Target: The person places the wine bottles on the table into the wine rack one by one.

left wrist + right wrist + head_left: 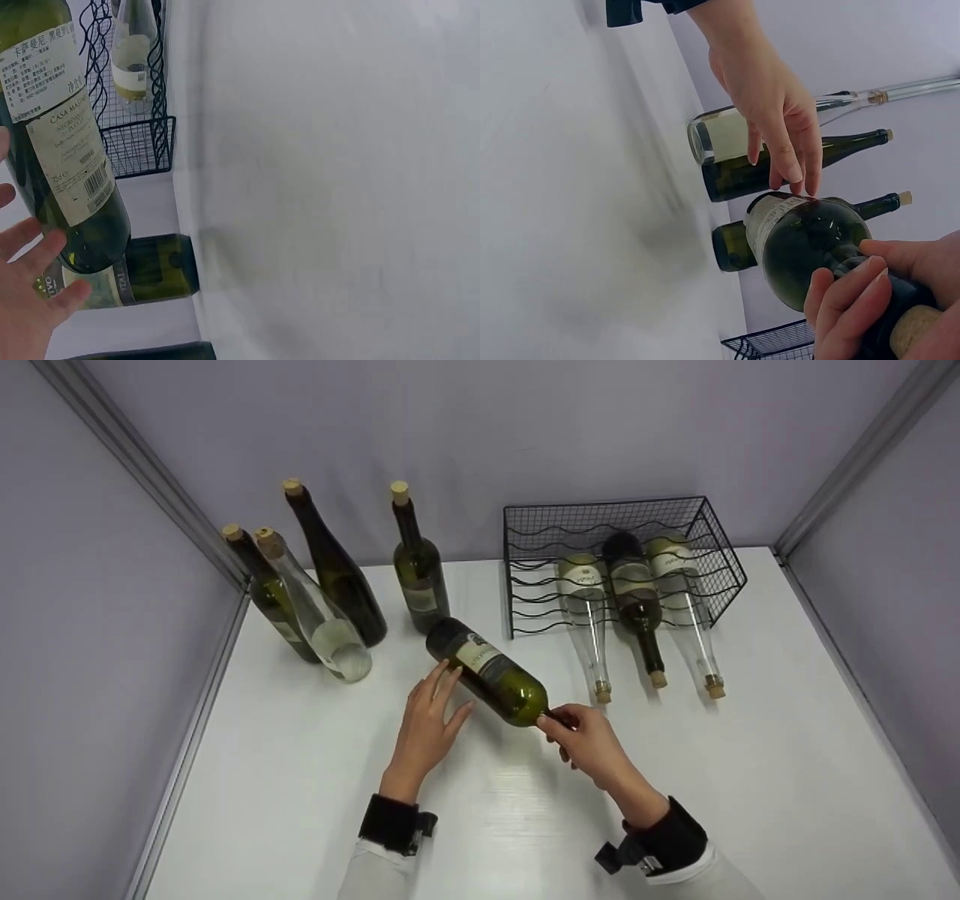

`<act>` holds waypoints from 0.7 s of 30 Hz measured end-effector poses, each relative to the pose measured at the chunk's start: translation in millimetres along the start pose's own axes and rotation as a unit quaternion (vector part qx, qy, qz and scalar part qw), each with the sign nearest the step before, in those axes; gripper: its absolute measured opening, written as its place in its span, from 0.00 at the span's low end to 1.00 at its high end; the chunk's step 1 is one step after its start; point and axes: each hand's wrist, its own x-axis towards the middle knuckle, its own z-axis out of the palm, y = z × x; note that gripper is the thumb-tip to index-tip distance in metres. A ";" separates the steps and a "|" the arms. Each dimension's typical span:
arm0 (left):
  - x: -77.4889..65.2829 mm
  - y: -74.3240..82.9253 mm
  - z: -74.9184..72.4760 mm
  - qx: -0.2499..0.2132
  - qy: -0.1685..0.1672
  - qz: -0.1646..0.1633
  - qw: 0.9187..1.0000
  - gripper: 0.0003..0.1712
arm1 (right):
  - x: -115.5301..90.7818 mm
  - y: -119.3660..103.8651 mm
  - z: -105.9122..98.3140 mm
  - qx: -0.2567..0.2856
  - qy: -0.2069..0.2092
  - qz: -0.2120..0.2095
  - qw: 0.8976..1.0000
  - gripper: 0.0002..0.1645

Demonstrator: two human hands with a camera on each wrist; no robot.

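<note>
A dark green wine bottle with a cream label is held tilted above the white table, its neck toward me and its base toward the back left. My right hand grips it by the neck, and the cork shows beyond the curled fingers in the right wrist view. My left hand has its fingers extended, with the fingertips right at the bottle's side near the label. The back label faces the left wrist camera.
A black wire rack at the back right holds two clear bottles and a green bottle, lying with corks forward. A green bottle stands left of the rack. Farther left stand a clear bottle and two dark ones. Walls enclose the table.
</note>
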 end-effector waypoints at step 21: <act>-3.5 15.3 25.2 -0.067 -0.129 -0.028 0.989 0.39 | -18.5 14.6 -43.2 -0.002 0.043 0.041 0.998 0.16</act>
